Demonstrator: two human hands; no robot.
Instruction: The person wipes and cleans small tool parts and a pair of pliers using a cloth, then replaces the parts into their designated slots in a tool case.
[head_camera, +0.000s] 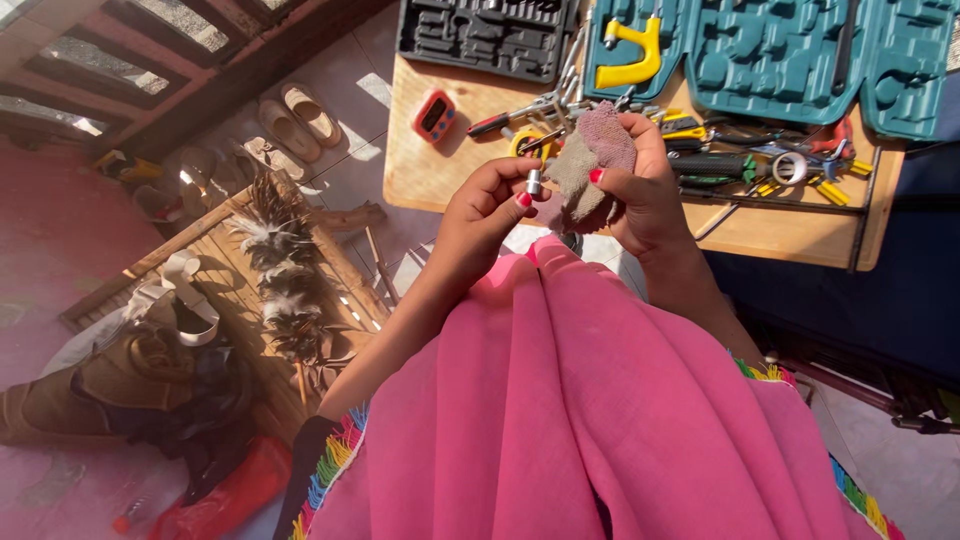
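Note:
My left hand (487, 207) pinches a small shiny metal socket (534, 182) between thumb and fingers. Beside it, my right hand (645, 185) grips a crumpled grey-pink cloth (594, 160) that touches the socket. Both hands are raised in front of my pink garment (590, 400), just short of the near edge of a wooden table (440, 165).
The table holds a black tool tray (485, 40), a teal moulded tool case (790, 55) with a yellow handle (630, 55), a red timer (435, 115) and several loose hand tools (760, 160). A feather duster (280, 270), sandals (295, 120) and bags (140, 390) lie on the left floor.

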